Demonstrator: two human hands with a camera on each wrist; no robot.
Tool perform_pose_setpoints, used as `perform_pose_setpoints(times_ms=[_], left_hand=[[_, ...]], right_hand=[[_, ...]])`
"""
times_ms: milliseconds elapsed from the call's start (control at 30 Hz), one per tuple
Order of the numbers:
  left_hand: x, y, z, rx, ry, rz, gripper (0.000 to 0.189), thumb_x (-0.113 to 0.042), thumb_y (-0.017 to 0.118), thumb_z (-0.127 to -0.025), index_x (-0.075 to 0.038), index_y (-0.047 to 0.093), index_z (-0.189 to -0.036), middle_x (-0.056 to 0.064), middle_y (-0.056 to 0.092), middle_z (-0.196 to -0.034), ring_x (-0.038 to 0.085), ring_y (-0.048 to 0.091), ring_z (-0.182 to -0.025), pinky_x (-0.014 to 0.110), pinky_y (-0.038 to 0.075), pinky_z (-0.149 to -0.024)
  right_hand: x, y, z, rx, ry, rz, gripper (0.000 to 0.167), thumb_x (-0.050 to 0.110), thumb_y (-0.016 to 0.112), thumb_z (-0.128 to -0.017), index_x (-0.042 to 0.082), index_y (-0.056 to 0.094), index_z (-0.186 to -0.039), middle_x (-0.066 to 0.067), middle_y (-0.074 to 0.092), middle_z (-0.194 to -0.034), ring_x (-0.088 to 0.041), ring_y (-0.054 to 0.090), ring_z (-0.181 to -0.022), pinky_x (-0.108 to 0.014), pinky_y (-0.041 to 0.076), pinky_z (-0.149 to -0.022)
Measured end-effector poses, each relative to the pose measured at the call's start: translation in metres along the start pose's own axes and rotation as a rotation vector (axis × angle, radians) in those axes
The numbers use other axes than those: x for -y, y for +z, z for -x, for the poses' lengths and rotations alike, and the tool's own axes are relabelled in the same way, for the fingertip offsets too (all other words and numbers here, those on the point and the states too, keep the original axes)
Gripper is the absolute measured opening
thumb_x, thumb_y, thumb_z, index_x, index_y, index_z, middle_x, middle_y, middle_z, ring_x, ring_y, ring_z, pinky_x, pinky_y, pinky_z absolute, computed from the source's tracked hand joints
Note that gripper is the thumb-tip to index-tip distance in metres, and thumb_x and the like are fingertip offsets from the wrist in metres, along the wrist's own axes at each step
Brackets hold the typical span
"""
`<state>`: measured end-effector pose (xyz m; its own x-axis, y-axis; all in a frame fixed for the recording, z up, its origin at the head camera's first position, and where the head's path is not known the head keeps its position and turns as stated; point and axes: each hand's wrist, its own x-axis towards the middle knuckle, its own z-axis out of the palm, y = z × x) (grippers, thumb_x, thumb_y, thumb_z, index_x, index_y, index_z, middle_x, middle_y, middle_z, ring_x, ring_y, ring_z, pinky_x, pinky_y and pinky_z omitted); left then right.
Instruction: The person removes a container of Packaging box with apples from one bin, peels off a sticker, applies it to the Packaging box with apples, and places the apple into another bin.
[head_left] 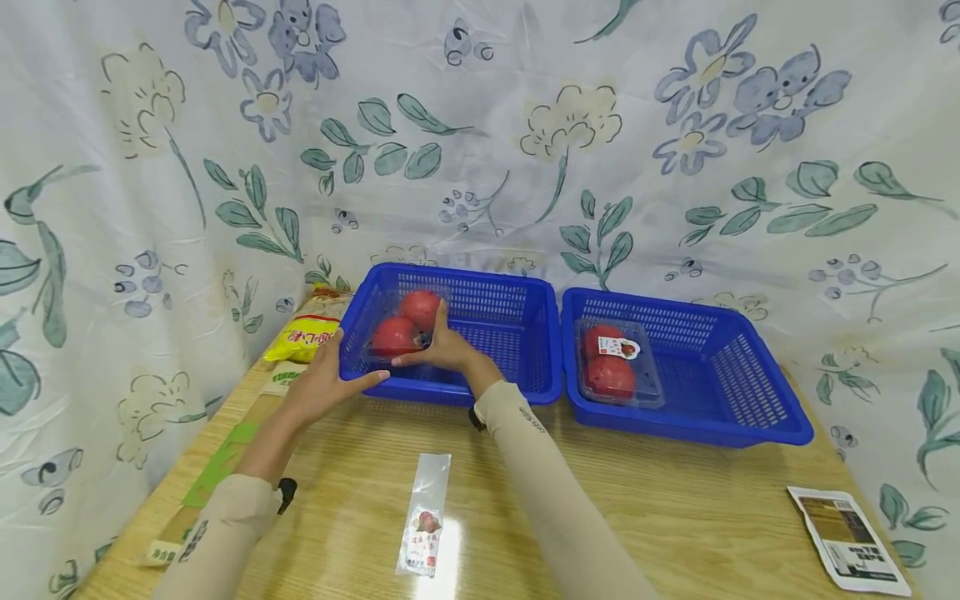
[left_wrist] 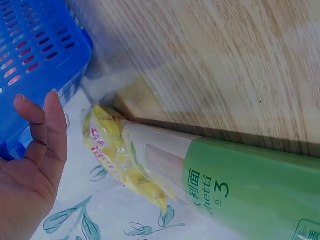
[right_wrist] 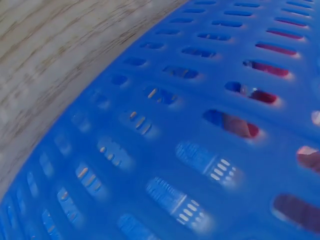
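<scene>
Two red round fruits in a clear plastic pack [head_left: 395,337] lie at the left end of the left blue basket [head_left: 495,390]. My right hand [head_left: 448,346] reaches over the front rim and grips the pack's right side, thumb in front and fingers behind. In the right wrist view, the slotted basket wall [right_wrist: 165,115] hides that hand. My left hand [head_left: 318,387] is at the basket's front left corner, fingers extended along the outside and thumb stretched toward the pack. The left wrist view shows these loosely bent fingers [left_wrist: 57,130] beside the basket's wall.
The right blue basket [head_left: 690,425] holds a similar labelled pack [head_left: 617,367]. A printed clear sachet [head_left: 425,525] lies in front, with a brown-and-white pouch [head_left: 851,537] at right. A yellow bag [head_left: 302,337] and green spaghetti pack [left_wrist: 250,185] line the left edge. Floral cloth [head_left: 480,167] hangs behind.
</scene>
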<state>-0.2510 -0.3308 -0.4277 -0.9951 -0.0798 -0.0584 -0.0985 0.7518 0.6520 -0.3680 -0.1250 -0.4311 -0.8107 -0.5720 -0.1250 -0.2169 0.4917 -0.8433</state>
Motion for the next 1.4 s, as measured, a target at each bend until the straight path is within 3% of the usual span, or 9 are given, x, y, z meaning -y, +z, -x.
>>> perform_pose_setpoints(times_ms=[133,300,400,700,1000,1233,1400], left_hand=[[0.000,0.002,-0.002,0.011,-0.006,0.013,0.125,-0.074,0.062,-0.081,-0.004,-0.008,-0.158,0.028,0.005,-0.163,0.052,0.013,-0.147,0.074,0.019,-0.108],[-0.001,0.002,-0.001,0.018,-0.019,0.015,0.126,-0.075,0.062,-0.080,-0.005,-0.007,-0.159,0.028,0.008,-0.163,0.052,0.017,-0.146,0.074,0.021,-0.108],[-0.001,0.001,-0.001,0.011,-0.024,0.001,0.126,-0.075,0.062,-0.080,-0.004,-0.008,-0.158,0.029,0.007,-0.162,0.053,0.017,-0.145,0.074,0.021,-0.107],[-0.002,0.001,0.000,0.018,-0.043,0.000,0.128,-0.076,0.061,-0.080,-0.004,-0.010,-0.158,0.029,0.003,-0.163,0.054,0.015,-0.145,0.074,0.019,-0.108],[-0.009,-0.008,0.002,0.086,-0.032,-0.018,0.126,-0.074,0.058,-0.083,-0.001,-0.014,-0.156,0.030,-0.003,-0.162,0.054,0.009,-0.146,0.072,0.017,-0.110],[-0.014,-0.011,0.002,0.118,-0.033,-0.041,0.125,-0.074,0.057,-0.084,0.000,-0.014,-0.156,0.033,-0.003,-0.161,0.056,0.009,-0.145,0.073,0.018,-0.110],[-0.010,-0.008,0.002,0.106,-0.037,-0.014,0.124,-0.071,0.059,-0.085,-0.001,-0.014,-0.156,0.032,-0.004,-0.161,0.056,0.009,-0.145,0.073,0.018,-0.110]], right_hand=[[-0.001,0.000,-0.002,0.005,0.050,-0.083,0.136,0.034,0.083,-0.080,0.010,-0.029,-0.152,-0.025,0.028,-0.157,-0.037,0.044,-0.138,-0.046,0.034,-0.115],[0.001,-0.003,-0.005,0.037,0.134,-0.266,0.131,0.033,0.080,-0.083,0.017,-0.029,-0.153,-0.024,0.023,-0.158,-0.036,0.066,-0.098,-0.044,0.055,-0.090],[0.005,-0.004,-0.006,0.040,0.152,-0.316,0.129,0.034,0.079,-0.084,0.019,-0.029,-0.153,-0.023,0.024,-0.157,-0.034,0.067,-0.086,-0.043,0.057,-0.085],[0.006,-0.006,-0.006,0.011,0.143,-0.390,0.130,0.024,0.081,-0.083,0.018,-0.028,-0.154,-0.017,0.045,-0.136,-0.024,0.059,-0.095,-0.042,0.056,-0.085],[0.006,-0.013,-0.009,-0.011,0.119,-0.447,0.117,0.013,0.080,-0.083,0.022,-0.009,-0.158,-0.022,0.028,-0.155,-0.041,0.062,-0.113,-0.048,0.057,-0.086],[0.007,-0.024,-0.004,-0.018,0.088,-0.557,0.113,0.005,0.079,-0.082,0.026,-0.002,-0.159,-0.022,0.030,-0.154,-0.030,0.063,-0.102,-0.042,0.059,-0.080],[0.005,-0.042,0.006,0.032,0.103,-0.652,0.113,0.005,0.074,-0.087,0.032,-0.008,-0.159,-0.025,0.024,-0.157,-0.028,0.067,-0.086,-0.046,0.056,-0.089]])
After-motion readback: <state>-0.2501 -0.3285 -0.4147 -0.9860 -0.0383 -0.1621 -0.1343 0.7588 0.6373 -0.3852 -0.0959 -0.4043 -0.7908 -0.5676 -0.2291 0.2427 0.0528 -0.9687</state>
